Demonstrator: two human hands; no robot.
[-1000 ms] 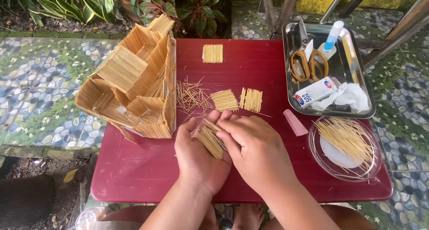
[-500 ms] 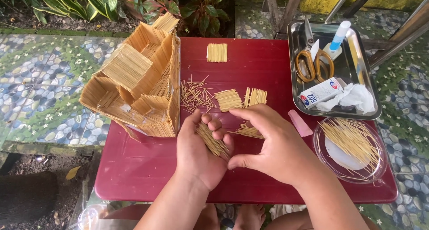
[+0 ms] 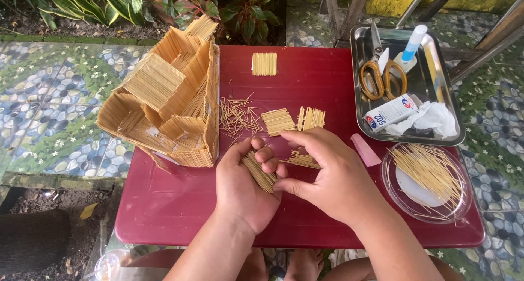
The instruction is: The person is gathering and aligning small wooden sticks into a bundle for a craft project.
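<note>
Left hand [image 3: 240, 185] gripping a toothpick panel [image 3: 259, 172], right hand [image 3: 333, 177] pinching its edge, white rectangular box [image 3: 390, 111] with red-blue label in steel tray [image 3: 431, 84] at two o'clock.

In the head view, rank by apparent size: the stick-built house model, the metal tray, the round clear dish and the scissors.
1. House model, clearly largest.
2. Metal tray.
3. Round clear dish, somewhat smaller than the tray, though it sits nearer the camera.
4. Scissors, smallest, lying inside the tray.

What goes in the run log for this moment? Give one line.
left hand: holds toothpick panel | right hand: touches panel | toothpick house: left on red table
</note>
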